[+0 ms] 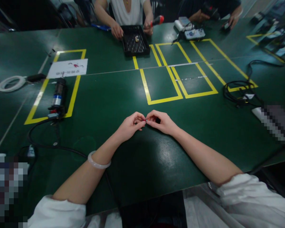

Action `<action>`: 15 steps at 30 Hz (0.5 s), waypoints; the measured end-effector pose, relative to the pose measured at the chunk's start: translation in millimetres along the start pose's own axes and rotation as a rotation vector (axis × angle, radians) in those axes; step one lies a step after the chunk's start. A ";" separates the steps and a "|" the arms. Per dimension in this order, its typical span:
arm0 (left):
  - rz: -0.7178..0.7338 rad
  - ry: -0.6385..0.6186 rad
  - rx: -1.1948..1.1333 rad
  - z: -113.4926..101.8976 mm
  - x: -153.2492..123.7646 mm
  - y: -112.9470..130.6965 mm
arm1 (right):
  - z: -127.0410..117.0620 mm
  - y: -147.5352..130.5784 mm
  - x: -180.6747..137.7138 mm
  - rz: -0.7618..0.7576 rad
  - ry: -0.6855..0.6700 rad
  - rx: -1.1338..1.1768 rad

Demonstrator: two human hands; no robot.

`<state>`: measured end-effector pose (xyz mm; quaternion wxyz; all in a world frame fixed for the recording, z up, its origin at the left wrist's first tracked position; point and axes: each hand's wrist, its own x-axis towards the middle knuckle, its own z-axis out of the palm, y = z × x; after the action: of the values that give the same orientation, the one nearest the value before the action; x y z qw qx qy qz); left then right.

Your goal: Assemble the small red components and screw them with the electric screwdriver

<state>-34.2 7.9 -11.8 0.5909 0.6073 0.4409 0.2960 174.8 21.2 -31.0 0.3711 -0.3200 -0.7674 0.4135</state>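
Red speck [145, 120], mostly hidden, too small for naming, in the pinch of left hand [131, 126] and right hand [163, 123].

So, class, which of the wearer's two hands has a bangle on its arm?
The left hand: a pale bangle circles the left forearm, while the right forearm has none.

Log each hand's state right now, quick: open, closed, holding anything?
Left hand: closed, pinching a tiny reddish piece.
Right hand: closed, fingers pinched at the same piece, too small to identify.
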 end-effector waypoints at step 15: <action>0.048 0.052 -0.017 0.6 2.0 -5.4 | -0.2 3.1 1.4 -0.028 0.036 -0.063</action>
<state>-33.8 8.9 -17.5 0.5771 0.6049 0.4390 0.3293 174.8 23.9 -33.2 0.3802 -0.3280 -0.7778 0.3780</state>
